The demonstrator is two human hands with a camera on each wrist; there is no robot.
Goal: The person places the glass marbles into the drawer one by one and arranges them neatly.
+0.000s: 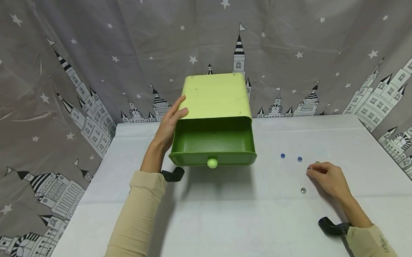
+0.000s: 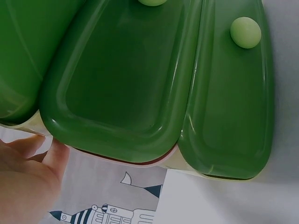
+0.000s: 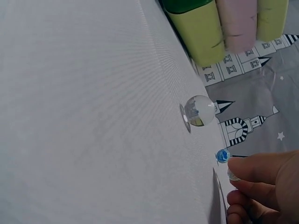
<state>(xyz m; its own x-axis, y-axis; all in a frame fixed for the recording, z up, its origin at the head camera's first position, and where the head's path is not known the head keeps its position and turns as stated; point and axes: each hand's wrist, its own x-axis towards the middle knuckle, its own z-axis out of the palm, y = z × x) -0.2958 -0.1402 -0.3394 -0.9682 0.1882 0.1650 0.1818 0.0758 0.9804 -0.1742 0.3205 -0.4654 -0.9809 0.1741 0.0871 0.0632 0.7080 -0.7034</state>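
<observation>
My left hand (image 1: 166,130) rests against the left side of a drawer unit (image 1: 217,96) with a light yellow-green casing, thumb and fingers extended near its upper edge. The unit's top green drawer (image 1: 213,142) is pulled out, and its visible floor is bare. In the left wrist view, two lower drawers (image 2: 124,88) are pushed in. Over the table at right, my right hand (image 1: 330,179) pinches a small clear marble (image 3: 232,175) between thumb and finger. Near it lie blue marbles (image 1: 300,159) and a clear marble (image 1: 303,190). Another marble (image 1: 317,162) is partly hidden behind the fingers.
A white cloth (image 1: 284,231) covers the table. Behind it hangs a grey curtain (image 1: 209,37) with castles and stars. Each wrist wears a black camera mount (image 1: 333,227).
</observation>
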